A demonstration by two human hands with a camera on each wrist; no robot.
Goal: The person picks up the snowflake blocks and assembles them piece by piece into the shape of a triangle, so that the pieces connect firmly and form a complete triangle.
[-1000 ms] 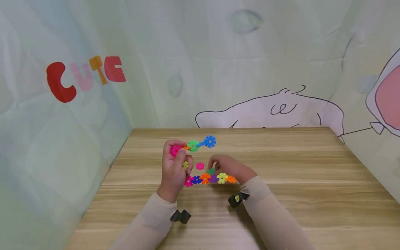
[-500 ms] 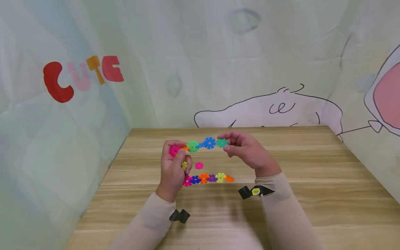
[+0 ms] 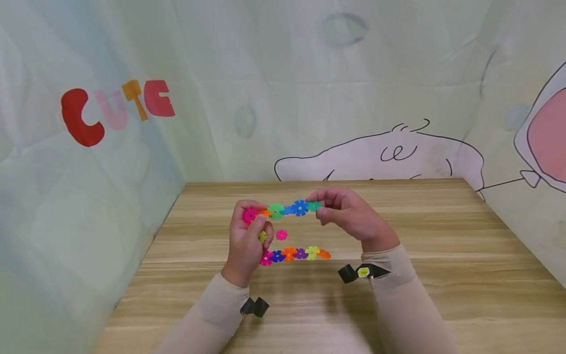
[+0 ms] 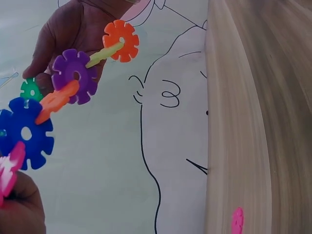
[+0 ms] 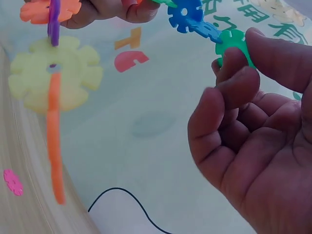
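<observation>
In the head view my left hand (image 3: 245, 248) grips a bent chain of slotted plastic snowflake discs. Its upper row runs from a pink disc (image 3: 249, 216) past light green to a blue disc (image 3: 299, 208). A lower row extends right from the same hand, through an orange disc (image 3: 289, 253) and a purple one, to an orange end disc (image 3: 325, 254). With thumb and fingers, my right hand (image 3: 353, 216) pinches a green disc (image 5: 230, 43) against the blue end of the upper row. How deep their slots mesh is unclear. The left palm hides part of the chain.
A loose pink disc (image 3: 281, 235) lies on the wooden table (image 3: 442, 255), behind the lower row in the head view. Printed cloth walls (image 3: 265, 98) stand at the back and sides. Each wrist wears a small black camera (image 3: 348, 273).
My right hand has lifted the green disc from near the lower row up to the upper row's blue end, and now brings them into contact. The left hand has stayed nearly still.
</observation>
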